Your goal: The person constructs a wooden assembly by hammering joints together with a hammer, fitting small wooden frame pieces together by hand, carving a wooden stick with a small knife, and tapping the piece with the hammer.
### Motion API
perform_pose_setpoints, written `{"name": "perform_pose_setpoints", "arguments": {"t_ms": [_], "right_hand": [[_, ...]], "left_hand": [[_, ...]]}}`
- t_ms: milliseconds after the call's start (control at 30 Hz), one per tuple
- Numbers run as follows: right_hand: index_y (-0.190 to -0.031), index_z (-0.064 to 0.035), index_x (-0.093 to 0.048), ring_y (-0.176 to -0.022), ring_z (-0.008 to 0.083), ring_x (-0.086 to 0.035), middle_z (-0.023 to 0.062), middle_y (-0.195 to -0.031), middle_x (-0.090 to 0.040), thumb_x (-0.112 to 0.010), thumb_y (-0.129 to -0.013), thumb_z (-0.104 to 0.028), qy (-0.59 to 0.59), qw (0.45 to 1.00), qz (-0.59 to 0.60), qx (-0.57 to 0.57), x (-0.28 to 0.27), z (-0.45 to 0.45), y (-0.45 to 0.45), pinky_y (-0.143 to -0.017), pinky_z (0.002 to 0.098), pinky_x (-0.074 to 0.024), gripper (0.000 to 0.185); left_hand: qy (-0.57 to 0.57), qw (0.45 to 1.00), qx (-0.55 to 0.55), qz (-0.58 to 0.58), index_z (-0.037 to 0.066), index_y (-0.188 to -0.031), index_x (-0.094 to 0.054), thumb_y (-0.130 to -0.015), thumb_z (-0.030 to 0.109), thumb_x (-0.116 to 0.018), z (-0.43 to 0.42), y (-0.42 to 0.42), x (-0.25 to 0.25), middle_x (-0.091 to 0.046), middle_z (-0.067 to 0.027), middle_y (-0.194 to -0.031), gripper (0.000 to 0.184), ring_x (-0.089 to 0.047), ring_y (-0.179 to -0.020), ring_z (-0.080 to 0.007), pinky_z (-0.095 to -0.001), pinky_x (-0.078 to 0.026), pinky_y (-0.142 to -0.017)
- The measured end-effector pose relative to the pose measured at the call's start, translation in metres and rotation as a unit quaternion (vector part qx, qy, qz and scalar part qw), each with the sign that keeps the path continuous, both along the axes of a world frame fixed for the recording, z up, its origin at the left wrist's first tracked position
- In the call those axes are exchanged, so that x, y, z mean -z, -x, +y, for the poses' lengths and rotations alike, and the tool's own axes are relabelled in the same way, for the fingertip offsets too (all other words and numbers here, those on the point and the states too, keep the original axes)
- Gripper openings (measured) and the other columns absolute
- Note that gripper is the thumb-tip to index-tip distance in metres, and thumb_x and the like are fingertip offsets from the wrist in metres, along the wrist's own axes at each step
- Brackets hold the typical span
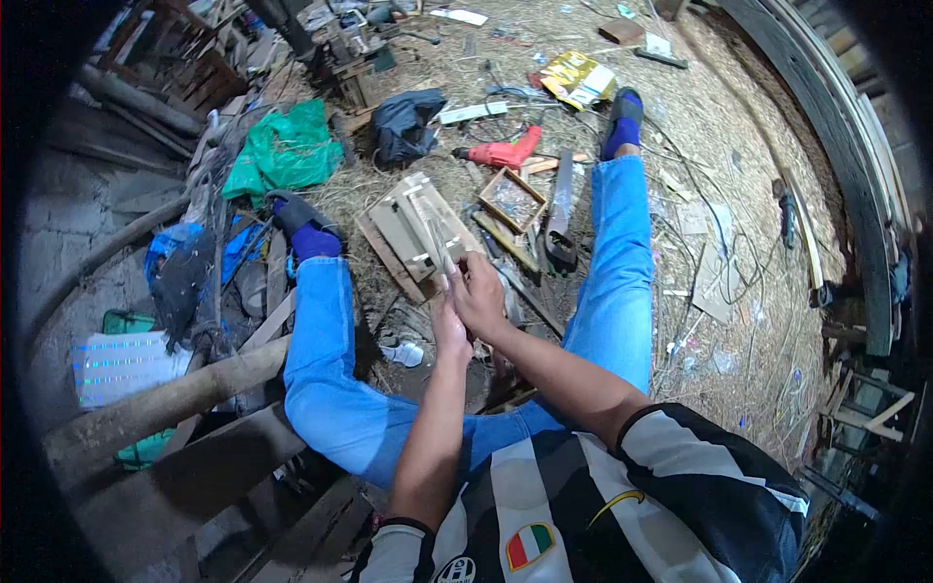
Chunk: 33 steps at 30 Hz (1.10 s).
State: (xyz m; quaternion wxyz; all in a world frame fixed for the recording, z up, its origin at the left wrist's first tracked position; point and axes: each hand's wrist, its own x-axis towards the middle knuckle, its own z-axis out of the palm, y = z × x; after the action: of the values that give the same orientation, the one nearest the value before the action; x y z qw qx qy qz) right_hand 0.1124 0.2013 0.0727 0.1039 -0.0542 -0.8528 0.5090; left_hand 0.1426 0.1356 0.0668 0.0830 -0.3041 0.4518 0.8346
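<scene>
Both my hands meet between my legs, at the near end of a thin wooden strip. My left hand is closed at the strip's lower end. My right hand is closed around the same end, just above and to the right. The strip slants up and left over a pale wooden block assembly, which lies on a board on the ground. Right of the assembly are a small wooden box with bits inside, a hand saw and a red power drill.
A green bag and a black bag lie beyond my left foot. A yellow packet is near my right foot. Cables trail over the straw-strewn ground at right. Thick wooden poles lie at left.
</scene>
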Motion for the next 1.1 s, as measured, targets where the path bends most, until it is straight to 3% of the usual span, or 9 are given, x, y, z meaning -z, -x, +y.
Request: {"name": "perform_pose_setpoints", "arguments": {"t_ms": [167,233,333,433,633,833,867,1033,1100], "right_hand": [[-0.099,-0.0052,-0.059,-0.084,0.037,-0.062,0.018,-0.09,-0.063,-0.062,-0.094,-0.023,0.08,0.992,-0.089,0.028,0.013,0.036,-0.002,-0.074,0.0456,-0.0473,0.019],[-0.098,-0.0048,-0.06,-0.078,0.0372,-0.062,0.0187,-0.085,-0.064,-0.061,-0.095,-0.027,0.124,0.981,-0.129,0.068,0.037,0.056,0.002,-0.072,0.0466,-0.0476,0.022],[-0.099,-0.0058,-0.065,-0.089,0.0377,-0.067,0.0199,-0.093,-0.069,-0.061,-0.094,-0.032,0.05,0.964,-0.176,0.191,0.099,0.103,0.018,-0.079,0.0462,-0.0498,0.027],[-0.098,-0.0073,-0.069,-0.091,0.0361,-0.067,0.0188,-0.094,-0.07,-0.065,-0.089,-0.037,0.039,0.914,-0.29,0.281,0.15,0.136,0.03,-0.081,0.0446,-0.0501,0.031],[-0.112,-0.0114,-0.071,-0.107,0.038,-0.066,0.0202,-0.109,-0.07,-0.061,-0.084,-0.024,0.001,0.886,-0.405,0.227,0.224,0.143,0.034,-0.092,0.0449,-0.0509,0.032],[-0.118,-0.0052,-0.068,-0.109,0.0401,-0.064,0.0255,-0.112,-0.067,-0.06,-0.085,-0.022,-0.068,0.903,-0.415,0.085,0.247,0.179,0.04,-0.094,0.0474,-0.0496,0.037],[-0.128,-0.0027,-0.059,-0.112,0.0429,-0.06,0.0285,-0.117,-0.064,-0.062,-0.082,-0.015,-0.048,0.897,-0.43,0.091,0.26,0.182,0.042,-0.096,0.0494,-0.0476,0.048],[-0.135,-0.003,-0.05,-0.111,0.0456,-0.057,0.0269,-0.119,-0.06,-0.06,-0.085,-0.009,0.026,0.908,-0.342,0.24,0.267,0.185,0.037,-0.097,0.0508,-0.0458,0.052],[-0.132,-0.0044,-0.052,-0.115,0.0443,-0.054,0.0253,-0.121,-0.056,-0.064,-0.084,-0.011,-0.099,0.917,-0.291,0.253,0.272,0.187,0.04,-0.098,0.0509,-0.0445,0.05]], "left_hand": [[0.015,0.999,0.01,0.042,-0.001,-0.129,-0.058,-0.104,0.042,-0.051,0.027,-0.003,0.03,-0.065,-0.0089,-0.119,0.051,-0.063,-0.106,-0.0176,-0.0329,-0.051,-0.091],[0.067,0.998,0.02,-0.002,0.002,-0.124,-0.06,-0.105,0.04,-0.049,0.024,0.0,0.038,-0.066,-0.0044,-0.098,0.044,-0.065,-0.082,-0.0143,-0.0299,-0.055,-0.072],[0.13,0.99,0.031,-0.047,0.004,-0.121,-0.062,-0.104,0.043,-0.049,0.012,-0.001,0.048,-0.06,-0.0028,-0.081,0.045,-0.058,-0.064,-0.011,-0.0271,-0.051,-0.057],[0.136,0.99,0.034,-0.028,0.004,-0.126,-0.061,-0.103,0.046,-0.049,0.015,0.007,0.045,-0.059,-0.0008,-0.08,0.049,-0.056,-0.062,-0.0095,-0.0251,-0.049,-0.056],[0.123,0.985,0.115,-0.025,0.006,-0.13,-0.061,-0.104,0.046,-0.048,0.052,0.015,0.049,-0.059,0.0024,-0.078,0.05,-0.054,-0.062,-0.0067,-0.0235,-0.048,-0.058],[0.14,0.979,0.136,-0.054,0.006,-0.128,-0.062,-0.105,0.045,-0.047,0.059,0.014,0.065,-0.059,0.0025,-0.078,0.048,-0.053,-0.062,-0.0065,-0.0239,-0.048,-0.058],[0.136,0.979,0.138,-0.063,0.006,-0.128,-0.062,-0.105,0.044,-0.047,0.06,0.015,0.067,-0.059,0.0021,-0.078,0.048,-0.053,-0.062,-0.0067,-0.0243,-0.048,-0.058],[0.123,0.981,0.136,-0.058,0.004,-0.128,-0.062,-0.105,0.043,-0.046,0.066,0.018,0.075,-0.061,0.0007,-0.08,0.047,-0.054,-0.063,-0.0074,-0.0251,-0.048,-0.059],[0.098,0.985,0.13,-0.053,0.003,-0.128,-0.062,-0.106,0.042,-0.046,0.066,0.017,0.076,-0.061,-0.0006,-0.08,0.048,-0.055,-0.063,-0.0088,-0.0265,-0.049,-0.058]]}}
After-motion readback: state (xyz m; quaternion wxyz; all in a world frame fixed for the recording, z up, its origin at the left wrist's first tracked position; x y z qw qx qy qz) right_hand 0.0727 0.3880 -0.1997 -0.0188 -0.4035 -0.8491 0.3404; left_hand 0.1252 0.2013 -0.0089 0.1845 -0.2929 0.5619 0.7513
